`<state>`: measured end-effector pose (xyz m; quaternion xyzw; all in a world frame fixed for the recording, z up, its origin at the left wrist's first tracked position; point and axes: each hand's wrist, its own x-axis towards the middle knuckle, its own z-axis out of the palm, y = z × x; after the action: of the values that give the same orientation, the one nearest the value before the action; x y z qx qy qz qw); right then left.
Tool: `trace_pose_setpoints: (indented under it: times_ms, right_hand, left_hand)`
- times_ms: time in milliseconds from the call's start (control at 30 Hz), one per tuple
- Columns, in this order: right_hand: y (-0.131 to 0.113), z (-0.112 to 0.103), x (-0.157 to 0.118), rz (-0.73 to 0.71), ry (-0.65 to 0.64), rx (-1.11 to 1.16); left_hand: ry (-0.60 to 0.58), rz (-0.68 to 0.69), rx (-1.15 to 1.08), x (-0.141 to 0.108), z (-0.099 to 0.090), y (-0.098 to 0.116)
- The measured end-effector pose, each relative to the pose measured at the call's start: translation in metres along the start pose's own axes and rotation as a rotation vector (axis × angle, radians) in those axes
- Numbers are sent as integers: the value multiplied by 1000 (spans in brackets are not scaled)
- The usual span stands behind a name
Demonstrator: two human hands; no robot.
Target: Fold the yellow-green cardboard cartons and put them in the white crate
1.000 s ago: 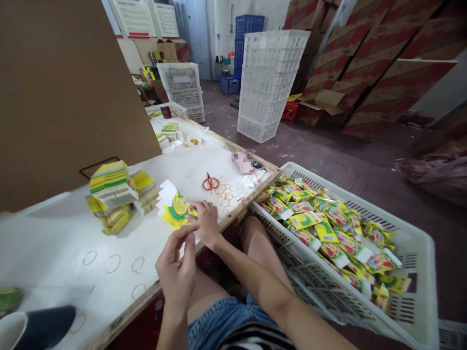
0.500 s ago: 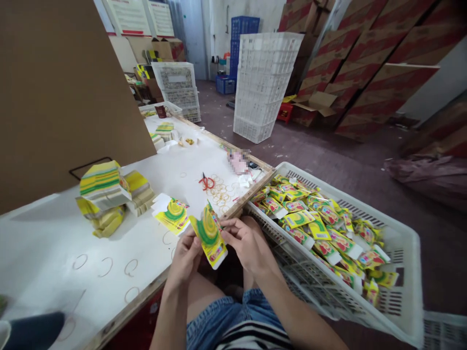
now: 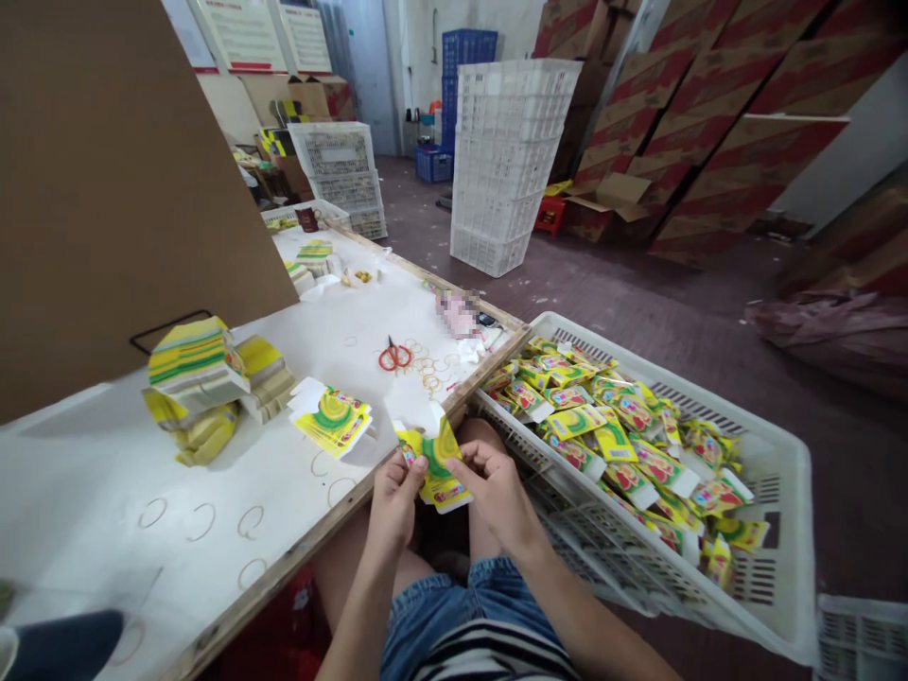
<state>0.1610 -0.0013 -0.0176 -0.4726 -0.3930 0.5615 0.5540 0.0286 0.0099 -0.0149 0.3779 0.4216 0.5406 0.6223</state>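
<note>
Yellow carton (image 3: 441,446) between left grip (image 3: 397,492) and right grip (image 3: 495,490), both pinched closed, on its opposite sides

- left hand (image 3: 395,497) and right hand (image 3: 497,487) both pinching a yellow-green carton (image 3: 438,449), white flaps pointing to the far side
- a few flat cartons (image 3: 330,421) lying on the white table (image 3: 284,487), just left of that one
- red-handled scissors (image 3: 392,350) farther back, loads of loose bands (image 3: 426,369) right beside them
- big white crate (image 3: 787,553) over on the right, heaped with yellow packs (image 3: 614,430)
- tall crate stack (image 3: 511,170) way out on the far floor
</note>
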Motion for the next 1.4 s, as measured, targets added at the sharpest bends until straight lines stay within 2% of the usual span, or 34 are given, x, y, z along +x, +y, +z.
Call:
trace_pose_setpoints:
  times_ms: [133, 233, 467, 667, 800, 867, 1033, 1200, 1300, 1400]
  right_hand:
    - [2, -3, 0, -102, 44, -119]
    - [0, -9, 1, -166, -11, -167]
    - [-7, -34, 1, -168, -262, -140]
    - [-23, -51, 1, -252, -327, -350]
    - [-28, -55, -4, -287, -353, -389]
    - [-26, -55, -6, -271, -328, -366]
    - [-23, -55, -9, -228, -249, -303]
    - [-32, -57, -6, -283, -266, -421]
    - [-29, -57, -4, -369, -207, -427]
    - [-22, -58, -4, -353, -123, -317]
  left_hand:
    - [55, 52, 75, 1, 5, -4]
    - [40, 108, 160, -4, 8, 3]
    - [-277, -31, 186, -13, 0, 21]
    - [-406, -148, 154, -13, -2, 20]
    - [-526, -260, 139, -14, 3, 19]
    - [-538, -276, 139, -13, 4, 18]
    - [-452, -206, 126, -10, 6, 13]
    - [-471, -193, 112, -14, 11, 11]
    - [-476, -223, 86, -17, 16, 10]
    - [-491, -244, 76, -17, 19, 7]
